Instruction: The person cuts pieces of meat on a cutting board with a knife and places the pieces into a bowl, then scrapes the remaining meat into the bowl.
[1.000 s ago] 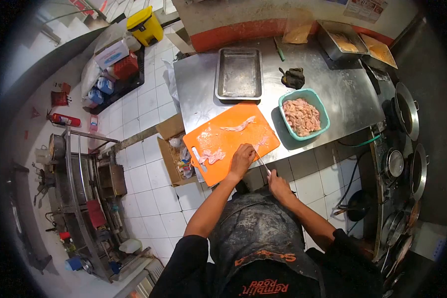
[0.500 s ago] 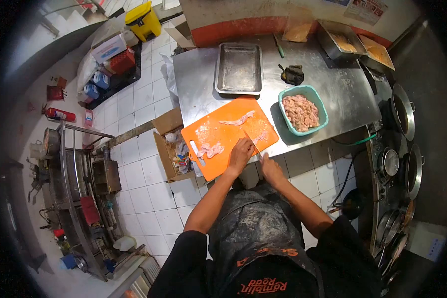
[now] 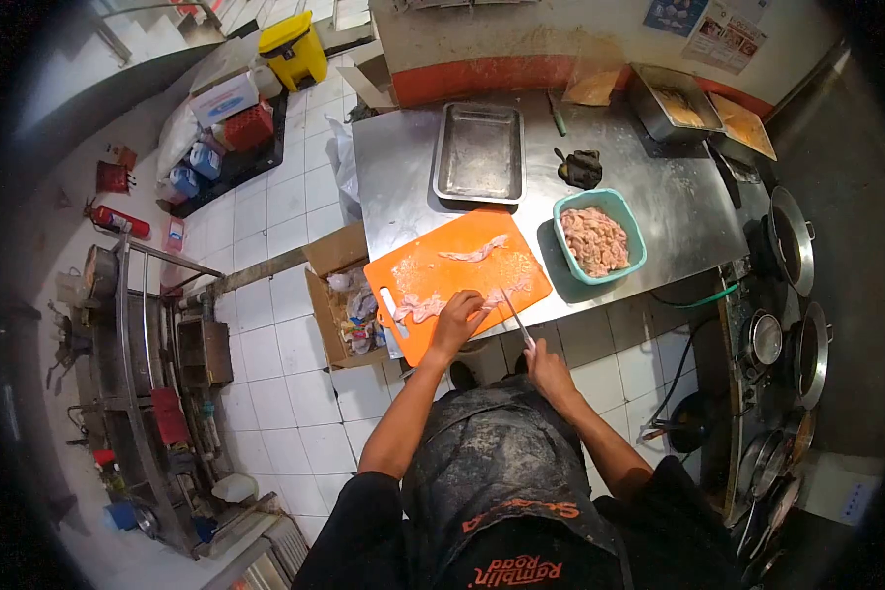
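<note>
On the orange cutting board [image 3: 413,265] my left hand [image 3: 457,323] presses its fingers onto a strip of raw meat [image 3: 421,308] that runs along the near side. My right hand [image 3: 549,372] grips a knife [image 3: 513,313] by its pale handle. The blade points away from me and meets the board just right of my left fingers, among small meat bits. Farther back on the board lies another strip of raw meat [image 3: 476,252], apart from both hands. To the right, a teal tub [image 3: 642,258] holds a heap of cut raw meat [image 3: 594,242].
A metal baking tray [image 3: 441,157] stands behind the board. On the steel table [image 3: 678,211] are a dark cloth [image 3: 580,168] and a green-handled tool [image 3: 558,116]. Metal trays [image 3: 659,126] stand at the back right. Pans [image 3: 814,354] line the right; an open cardboard box [image 3: 326,320] is left.
My left hand has moved left, away from the blade, onto the near meat strip. The knife has drawn back slightly toward me. The whole view has shifted a little.
</note>
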The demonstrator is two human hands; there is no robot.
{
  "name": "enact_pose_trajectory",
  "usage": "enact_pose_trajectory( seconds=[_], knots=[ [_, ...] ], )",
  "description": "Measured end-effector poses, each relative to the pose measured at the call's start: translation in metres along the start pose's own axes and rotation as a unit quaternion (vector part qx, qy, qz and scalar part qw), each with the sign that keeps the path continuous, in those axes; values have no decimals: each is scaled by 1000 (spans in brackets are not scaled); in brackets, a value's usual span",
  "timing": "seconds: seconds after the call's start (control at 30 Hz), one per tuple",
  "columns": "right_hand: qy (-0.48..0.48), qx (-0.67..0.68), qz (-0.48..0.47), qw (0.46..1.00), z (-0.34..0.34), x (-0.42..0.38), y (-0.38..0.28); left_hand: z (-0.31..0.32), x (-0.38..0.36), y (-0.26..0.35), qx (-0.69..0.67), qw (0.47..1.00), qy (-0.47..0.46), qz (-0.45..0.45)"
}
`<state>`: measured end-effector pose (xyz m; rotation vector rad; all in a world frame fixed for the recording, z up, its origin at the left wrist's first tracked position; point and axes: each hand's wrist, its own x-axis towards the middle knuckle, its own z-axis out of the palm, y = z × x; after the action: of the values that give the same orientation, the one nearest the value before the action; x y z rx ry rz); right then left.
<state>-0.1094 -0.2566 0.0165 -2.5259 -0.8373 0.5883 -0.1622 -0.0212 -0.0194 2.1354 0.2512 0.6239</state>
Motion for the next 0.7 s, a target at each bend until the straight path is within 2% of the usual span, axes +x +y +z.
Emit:
enact_pose_trajectory(
  seconds=[0.1, 0.17, 0.3, 0.57, 0.7],
  knots=[
    [17, 9, -11, 1000, 15, 5, -16, 0, 1, 4, -9, 1000, -19, -16],
    [-56, -4, 32, 998, 17, 6, -22, 3, 2, 4, 7, 1000, 8, 19],
    [-75, -8, 54, 996, 20, 3, -22, 7, 2, 4, 34, 999, 1, 27],
    [-57, -14, 25, 998, 33, 57, -35, 10, 7, -1, 56, 998, -30, 22],
    [-62, -23, 32, 997, 29, 22, -20, 11, 8, 2, 55, 998, -3, 8]
  ],
)
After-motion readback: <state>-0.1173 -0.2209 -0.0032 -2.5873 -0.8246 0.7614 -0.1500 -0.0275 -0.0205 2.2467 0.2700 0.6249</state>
